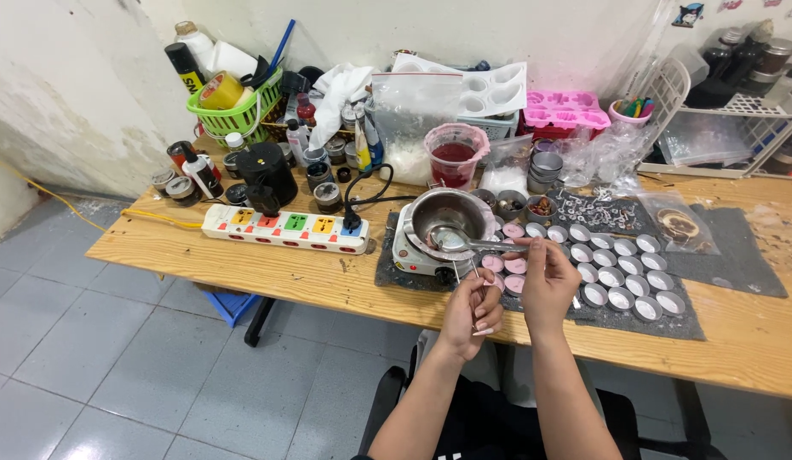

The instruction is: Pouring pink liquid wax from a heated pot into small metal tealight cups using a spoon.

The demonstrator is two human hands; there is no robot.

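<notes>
My right hand (547, 285) holds the handle of a metal spoon (454, 239) whose bowl rests over the rim of a steel pot (443, 211). The pot sits on a small white electric heater (411, 254). My left hand (474, 308) is just below the spoon handle, pinching a thin white stick with fingers closed. Right of the pot, rows of small round metal cups (622, 274) lie on a dark mat (694, 324); the few nearest the pot hold pink wax, the others look white.
A white power strip with coloured switches (285, 228) lies left of the heater. A pink measuring cup with red liquid (455, 155), jars, a green basket (234, 115), pink moulds (565, 109) and plastic bags crowd the back of the wooden table (243, 268).
</notes>
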